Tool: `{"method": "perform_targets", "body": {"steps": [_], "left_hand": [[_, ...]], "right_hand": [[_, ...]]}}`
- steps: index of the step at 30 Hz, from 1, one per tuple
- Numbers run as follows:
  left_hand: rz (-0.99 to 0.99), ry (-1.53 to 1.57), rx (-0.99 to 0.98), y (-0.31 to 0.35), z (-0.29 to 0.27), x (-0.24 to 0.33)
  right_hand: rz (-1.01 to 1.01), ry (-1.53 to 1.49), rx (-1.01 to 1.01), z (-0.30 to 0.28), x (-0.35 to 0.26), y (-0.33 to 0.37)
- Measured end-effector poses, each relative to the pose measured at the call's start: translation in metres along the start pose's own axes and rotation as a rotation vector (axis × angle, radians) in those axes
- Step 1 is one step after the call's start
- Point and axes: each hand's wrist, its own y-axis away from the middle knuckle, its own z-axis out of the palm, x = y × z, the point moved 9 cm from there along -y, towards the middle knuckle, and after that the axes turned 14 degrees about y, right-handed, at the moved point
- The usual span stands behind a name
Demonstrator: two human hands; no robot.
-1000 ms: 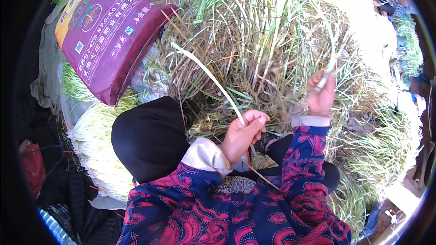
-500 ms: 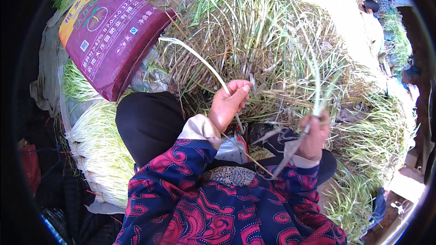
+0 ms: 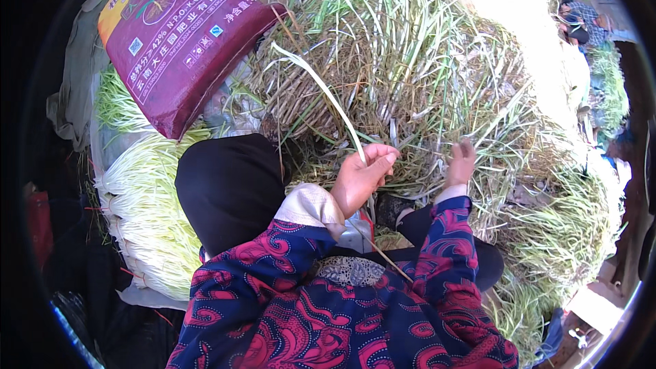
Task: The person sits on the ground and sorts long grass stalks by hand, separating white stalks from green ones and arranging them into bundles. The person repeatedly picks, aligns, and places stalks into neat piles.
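Note:
A thin, whitish leafy stalk [image 3: 326,94] is pinched in my left hand [image 3: 367,176], in front of my body. One end of the stalk curves up and left, towards the purple sack. My right hand [image 3: 460,164] is raised at the near side of a heap of uncleaned stalks [image 3: 403,61]. Its fingers stretch away from me and I see nothing held in them. The heap mixes green leaves with brown, dry ones. A thin dry stem [image 3: 386,253] lies across my lap below the left hand.
A full purple and yellow sack [image 3: 184,41] lies at the upper left. Below it, clean pale bundles [image 3: 154,212] are stacked beside my black-clad knee [image 3: 229,188]. More green stalks [image 3: 567,212] spread at the right. A person [image 3: 581,17] sits at the far upper right.
My right hand has let go of the stalk it held and reached forward to the heap. My left hand has moved slightly right and nearer, keeping its pale stalk.

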Motion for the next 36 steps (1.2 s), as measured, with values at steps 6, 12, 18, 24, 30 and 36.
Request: {"method": "perform_targets", "body": {"steps": [6, 12, 18, 24, 30, 36], "left_hand": [[-0.031, -0.002, -0.010, -0.008, 0.008, -0.005], [-0.058, 0.042, -0.008, -0.016, 0.018, -0.003], [-0.029, 0.032, 0.006, -0.011, 0.017, -0.002], [0.048, -0.048, -0.020, -0.007, 0.020, 0.012], [0.194, -0.125, -0.111, 0.008, 0.031, 0.050], [0.134, -0.170, -0.141, 0.021, 0.021, 0.042]], "right_hand": [[-0.046, -0.144, -0.324, 0.174, -0.040, 0.003], [0.011, -0.160, -0.591, 0.222, -0.073, 0.009], [0.036, -0.726, -0.427, 0.096, -0.133, -0.003], [-0.281, -0.579, -0.062, -0.039, -0.195, 0.055], [-0.267, -0.242, -0.435, 0.012, -0.155, 0.180], [-0.447, 0.057, -0.582, 0.029, -0.129, 0.221]]}}
